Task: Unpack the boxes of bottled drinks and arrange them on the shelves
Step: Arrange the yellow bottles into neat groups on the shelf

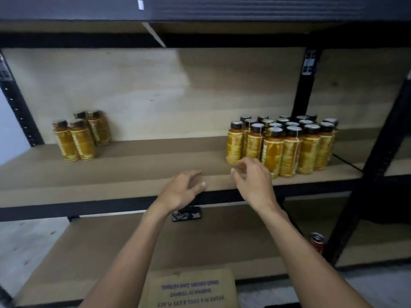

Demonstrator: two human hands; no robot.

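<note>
on the middle shelf a big group of yellow bottles is standing at its right end, four more bottles at its left end. both hands are hovering empty at its front edge: left hand relaxed and spread, right hand loosely curled.

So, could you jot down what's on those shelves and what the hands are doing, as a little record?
Shelf: brown board shelf in a black metal rack
Left group: four amber-yellow bottles with black caps, upright
Right group: much larger cluster of the same bottles, upright
Left hand: empty, fingers relaxed, over the shelf's front edge
Right hand: empty, fingers loosely curled, just in front of the larger cluster
Lower shelf: dark phone; red drink can
Nearest the person: brown cardboard box with printed text
</note>
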